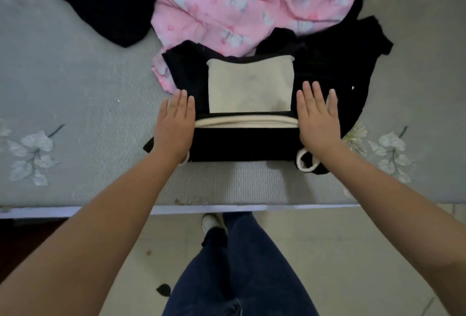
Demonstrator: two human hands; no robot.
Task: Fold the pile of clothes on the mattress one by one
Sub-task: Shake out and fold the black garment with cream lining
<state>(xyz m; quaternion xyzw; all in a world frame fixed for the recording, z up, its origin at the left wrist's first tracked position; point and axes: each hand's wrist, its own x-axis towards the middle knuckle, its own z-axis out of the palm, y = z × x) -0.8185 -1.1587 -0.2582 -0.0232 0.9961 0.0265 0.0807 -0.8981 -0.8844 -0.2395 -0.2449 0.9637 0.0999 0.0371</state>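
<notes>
A black garment with a cream panel and cream trim (248, 144) lies folded into a rectangle near the front edge of the grey mattress (75, 93). My left hand (175, 124) lies flat on its left end, fingers straight and together. My right hand (319, 120) presses flat on its right end, fingers spread a little. Behind it lies the unfolded pile: a pink printed garment (227, 12), a black garment (335, 63) at the right and another black piece (100, 0) at the back left.
The mattress edge (176, 208) runs across the view just in front of my legs in dark jeans (239, 265). Pale tiled floor (353, 252) lies below. Bare grey mattress with leaf prints stretches to the left and right of the garment.
</notes>
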